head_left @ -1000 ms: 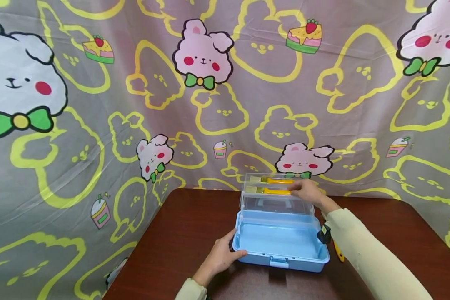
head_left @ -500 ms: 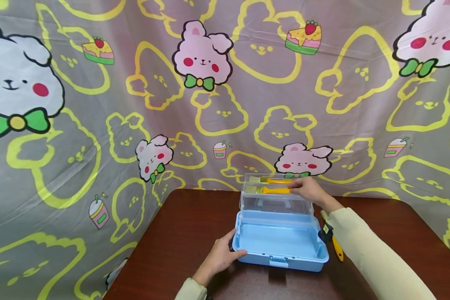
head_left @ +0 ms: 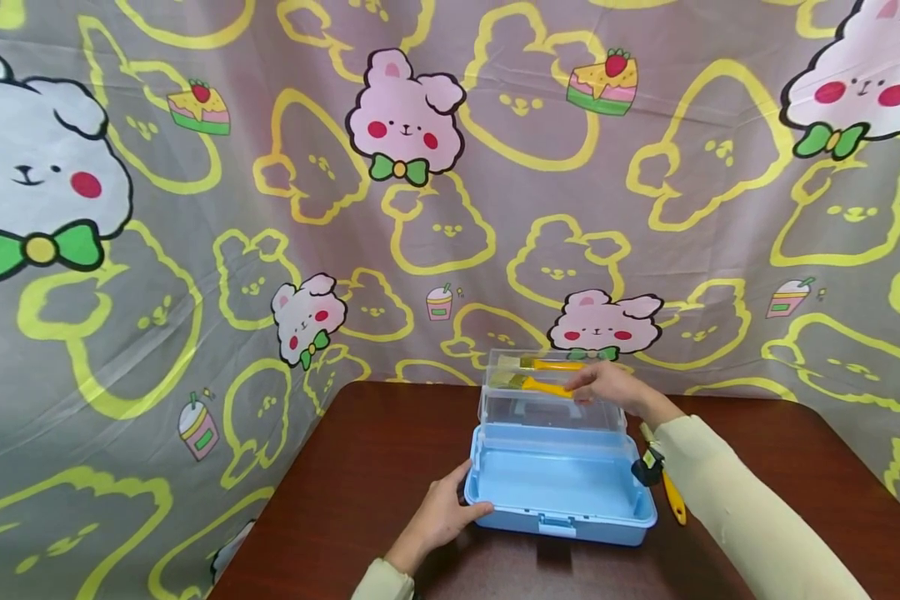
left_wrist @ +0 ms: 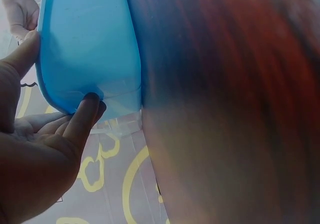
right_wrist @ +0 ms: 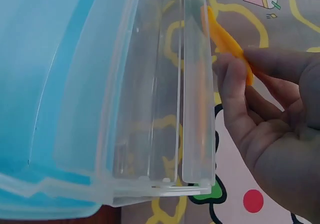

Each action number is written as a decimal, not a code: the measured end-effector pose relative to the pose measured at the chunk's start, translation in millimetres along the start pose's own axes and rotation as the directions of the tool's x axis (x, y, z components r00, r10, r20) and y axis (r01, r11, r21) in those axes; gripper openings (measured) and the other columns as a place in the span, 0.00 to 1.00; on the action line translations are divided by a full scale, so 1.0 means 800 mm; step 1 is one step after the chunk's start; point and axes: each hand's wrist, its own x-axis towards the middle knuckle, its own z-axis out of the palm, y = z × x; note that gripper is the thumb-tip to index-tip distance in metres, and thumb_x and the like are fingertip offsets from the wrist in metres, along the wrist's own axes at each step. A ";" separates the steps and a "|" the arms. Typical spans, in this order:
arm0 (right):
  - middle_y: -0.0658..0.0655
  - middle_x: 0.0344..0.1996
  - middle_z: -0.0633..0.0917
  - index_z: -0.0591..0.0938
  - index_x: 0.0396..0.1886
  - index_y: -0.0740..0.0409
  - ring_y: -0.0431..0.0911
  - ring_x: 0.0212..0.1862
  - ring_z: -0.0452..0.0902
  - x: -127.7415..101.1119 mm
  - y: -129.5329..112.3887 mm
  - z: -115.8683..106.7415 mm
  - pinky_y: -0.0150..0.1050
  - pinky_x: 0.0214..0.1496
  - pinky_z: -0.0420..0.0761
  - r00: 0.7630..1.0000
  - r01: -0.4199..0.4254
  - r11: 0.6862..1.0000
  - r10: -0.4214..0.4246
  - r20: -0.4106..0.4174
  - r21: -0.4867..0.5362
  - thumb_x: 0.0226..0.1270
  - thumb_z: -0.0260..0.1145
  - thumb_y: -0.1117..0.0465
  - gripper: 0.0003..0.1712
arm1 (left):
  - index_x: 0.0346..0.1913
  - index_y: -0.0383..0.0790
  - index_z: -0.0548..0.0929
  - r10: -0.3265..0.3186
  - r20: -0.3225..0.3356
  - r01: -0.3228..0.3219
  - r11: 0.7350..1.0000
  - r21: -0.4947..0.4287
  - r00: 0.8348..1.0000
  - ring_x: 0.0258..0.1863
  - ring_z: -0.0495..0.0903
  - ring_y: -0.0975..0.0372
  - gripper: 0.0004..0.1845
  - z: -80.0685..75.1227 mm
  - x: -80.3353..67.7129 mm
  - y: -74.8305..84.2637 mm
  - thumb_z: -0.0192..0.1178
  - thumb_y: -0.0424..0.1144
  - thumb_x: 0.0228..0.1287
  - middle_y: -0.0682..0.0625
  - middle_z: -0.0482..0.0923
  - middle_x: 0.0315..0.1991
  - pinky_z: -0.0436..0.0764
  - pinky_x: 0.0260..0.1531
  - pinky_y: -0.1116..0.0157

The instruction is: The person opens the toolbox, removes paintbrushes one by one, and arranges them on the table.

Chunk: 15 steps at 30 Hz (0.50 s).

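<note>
A light-blue toolbox (head_left: 562, 527) stands unlatched on the table, its clear lid and upper trays (head_left: 495, 412) raised at the back. My left hand (head_left: 441, 512) grips its left front corner, thumb over the rim and fingers against the side wall in the left wrist view. With my right hand (head_left: 611, 387) I pinch the yellow handle of a paintbrush (head_left: 547, 387) at the upper tray. That brush slants, bristles to the left and handle end toward me. A second paintbrush (head_left: 551, 365) lies level behind it. In the right wrist view, thumb and fingertips hold the yellow handle (right_wrist: 227, 39).
Right of the toolbox another yellow-handled brush (head_left: 673, 500) lies on the dark wooden table (head_left: 337, 467), partly hidden by my right wrist and its black camera (head_left: 647, 471). A patterned curtain (head_left: 420, 233) hangs behind and to the left.
The front paintbrush has turned from level to slanted, its handle end coming down toward me with my right hand, which moved slightly left. My left hand and the toolbox stay put.
</note>
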 end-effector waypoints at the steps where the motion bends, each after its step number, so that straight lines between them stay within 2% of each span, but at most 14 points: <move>1: 0.65 0.44 0.82 0.82 0.49 0.69 0.52 0.41 0.81 -0.001 0.001 0.000 0.46 0.47 0.79 1.000 0.008 1.000 -0.009 0.022 0.028 0.66 0.61 0.67 0.14 | 0.70 0.33 0.62 0.003 0.000 -0.003 1.000 0.001 1.000 0.61 0.69 0.52 0.44 0.000 0.000 0.000 0.69 0.48 0.55 0.39 0.67 0.64 0.70 0.56 0.50; 5: 0.64 0.45 0.82 0.82 0.49 0.69 0.52 0.42 0.80 -0.005 0.005 0.000 0.45 0.47 0.78 0.999 0.009 0.995 -0.014 0.050 0.100 0.67 0.61 0.65 0.15 | 0.70 0.32 0.62 0.011 -0.003 -0.011 1.000 0.003 1.000 0.61 0.69 0.51 0.44 -0.001 -0.002 0.001 0.69 0.48 0.55 0.38 0.67 0.64 0.70 0.56 0.49; 7: 0.64 0.46 0.82 0.82 0.50 0.69 0.51 0.42 0.80 -0.006 0.009 0.001 0.47 0.50 0.77 0.999 0.003 0.993 -0.009 0.048 0.122 0.67 0.61 0.64 0.15 | 0.70 0.33 0.62 0.005 -0.001 -0.005 1.000 -0.004 1.000 0.61 0.69 0.51 0.44 0.000 -0.003 0.002 0.69 0.48 0.55 0.39 0.67 0.64 0.69 0.56 0.49; 11: 0.62 0.47 0.82 0.81 0.51 0.69 0.50 0.42 0.81 -0.010 0.015 0.000 0.54 0.55 0.73 1.000 -0.005 0.986 0.002 0.021 0.165 0.67 0.62 0.63 0.17 | 0.70 0.33 0.62 -0.006 0.003 0.006 1.000 -0.018 1.000 0.61 0.69 0.52 0.44 0.001 -0.003 0.002 0.69 0.48 0.55 0.40 0.67 0.64 0.70 0.56 0.50; 15: 0.65 0.51 0.79 0.79 0.52 0.72 0.51 0.45 0.80 -0.016 0.018 -0.001 0.54 0.57 0.72 1.000 0.000 0.971 0.000 -0.002 0.238 0.68 0.60 0.64 0.18 | 0.70 0.33 0.62 0.005 -0.002 -0.005 1.000 -0.021 1.000 0.60 0.69 0.52 0.44 0.000 -0.002 0.000 0.70 0.49 0.54 0.39 0.68 0.64 0.70 0.55 0.50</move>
